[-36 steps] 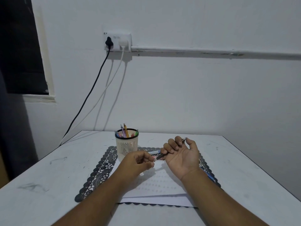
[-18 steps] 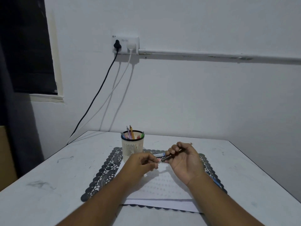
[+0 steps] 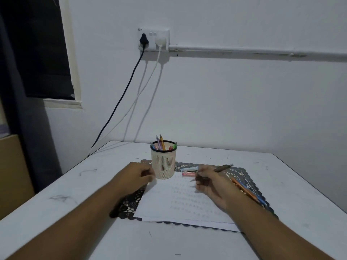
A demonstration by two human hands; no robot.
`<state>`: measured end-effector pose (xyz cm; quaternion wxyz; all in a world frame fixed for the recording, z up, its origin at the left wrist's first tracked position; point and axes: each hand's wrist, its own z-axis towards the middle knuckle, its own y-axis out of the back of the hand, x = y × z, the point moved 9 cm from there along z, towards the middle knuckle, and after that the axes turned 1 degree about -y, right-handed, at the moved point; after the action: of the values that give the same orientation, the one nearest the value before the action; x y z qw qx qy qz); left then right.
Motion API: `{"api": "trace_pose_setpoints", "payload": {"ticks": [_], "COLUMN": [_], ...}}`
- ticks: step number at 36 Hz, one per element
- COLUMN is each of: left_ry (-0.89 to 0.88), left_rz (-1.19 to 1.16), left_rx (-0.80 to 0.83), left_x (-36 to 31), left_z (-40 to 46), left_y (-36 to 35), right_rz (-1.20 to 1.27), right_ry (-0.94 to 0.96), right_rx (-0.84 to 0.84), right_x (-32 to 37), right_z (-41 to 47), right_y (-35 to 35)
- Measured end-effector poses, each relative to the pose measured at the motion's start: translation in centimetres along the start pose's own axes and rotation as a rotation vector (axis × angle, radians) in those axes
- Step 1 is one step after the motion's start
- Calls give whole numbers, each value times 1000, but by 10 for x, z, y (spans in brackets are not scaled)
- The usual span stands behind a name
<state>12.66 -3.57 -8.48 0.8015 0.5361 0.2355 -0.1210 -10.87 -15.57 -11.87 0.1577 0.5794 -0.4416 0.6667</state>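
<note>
At frame centre a pen [image 3: 223, 167] is pinched in the fingers of the right hand [image 3: 208, 182]. Its long axis is slanted toward the upper right, and its tip is aimed lower left at the paper [image 3: 169, 201]. The left hand [image 3: 137, 175] is blurred, so its fingers cannot be told.

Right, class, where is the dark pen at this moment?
In the head view the dark pen sits right of centre, gripped in the right hand over the sheet of paper, its tip pointing left, just right of the pen cup.

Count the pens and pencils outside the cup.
3: a dark pen in the right hand; an orange pencil and a blue pen lying side by side on the mat beside that forearm, which may hide others.
</note>
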Motion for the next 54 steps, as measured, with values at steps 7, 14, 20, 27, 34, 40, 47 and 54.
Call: {"api": "trace_pose_setpoints", "payload": {"ticks": [7,14,20,27,34,40,47,54], "left_ry": [-135,-112,-92,-67,-52,-45,-46,-65], "left_rz": [162,223,223,236,218,217,222,217], "left_rx": [232,267,321,371,378,381,375,367], "left_x": [27,35,36,34,33,30,32,33], "left_z": [-16,-23,-22,-26,-29,-30,-28,-27], "left_y": [-13,-29,-33,-34,-34,-34,-34,-33], "right_rz": [-167,-323,-362,-526,-583,-597,-614,-632], "right_ry": [61,-9,-30,39,133,145,140,138], "right_rx": [62,97,185,225,194,232,275,273], "right_x": [-3,-24,-37,-57,-55,-56,-55,-54], "right_z": [3,13,21,20,24,21,17,15], "right_y": [-21,-56,-88,-112,-114,-120,-126,-127]}}
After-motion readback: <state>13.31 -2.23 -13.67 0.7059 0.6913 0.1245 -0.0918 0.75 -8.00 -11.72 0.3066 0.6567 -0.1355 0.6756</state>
